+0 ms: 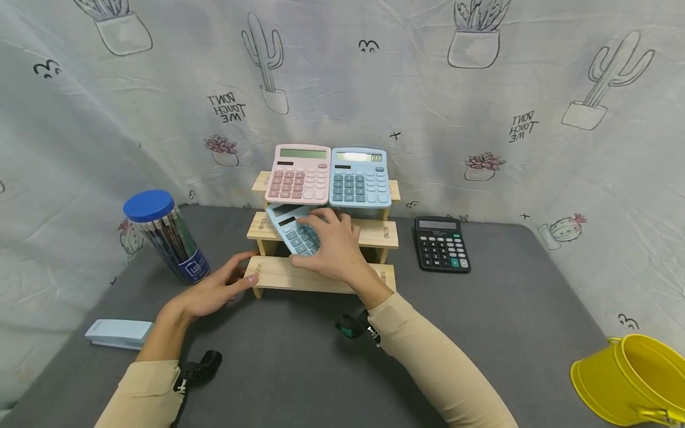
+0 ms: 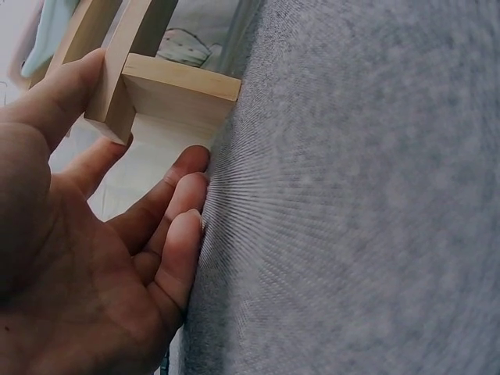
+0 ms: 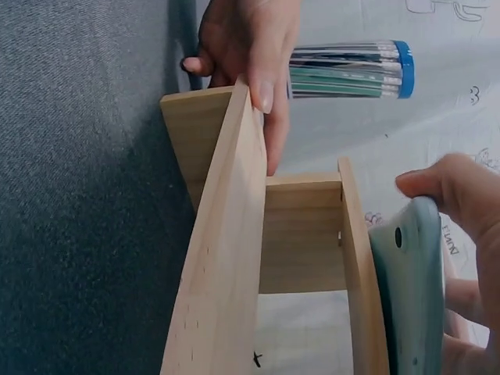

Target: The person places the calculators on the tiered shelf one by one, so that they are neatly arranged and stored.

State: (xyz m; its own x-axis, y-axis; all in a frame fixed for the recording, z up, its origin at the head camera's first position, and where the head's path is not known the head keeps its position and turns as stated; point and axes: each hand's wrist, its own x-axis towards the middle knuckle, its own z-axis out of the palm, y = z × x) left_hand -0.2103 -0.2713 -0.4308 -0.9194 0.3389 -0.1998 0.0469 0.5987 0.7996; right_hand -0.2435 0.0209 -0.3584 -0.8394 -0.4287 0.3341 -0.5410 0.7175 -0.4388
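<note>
A three-tier wooden shelf [image 1: 289, 274] stands on the grey table. My right hand [image 1: 342, 252] grips a blue calculator [image 1: 291, 230] tilted over the middle tier, fingers at its upper side and thumb at its lower edge. In the right wrist view, that calculator [image 3: 410, 285] lies against the middle board. At the lowest tier's left end, my left hand [image 1: 206, 294] holds the board between thumb and index finger, its other fingers loosely curled near the table in the left wrist view. A pink calculator [image 1: 293, 185] and another blue calculator [image 1: 369, 178] lean side by side on the top tier.
Right of the shelf lies a black calculator [image 1: 441, 245]. A blue-lidded jar of pencils [image 1: 170, 241] stands at the left, behind a light blue stapler-like object [image 1: 119, 333]. A yellow bucket [image 1: 605, 380] is at the right front. Patterned cloth [image 1: 342, 89] hangs behind.
</note>
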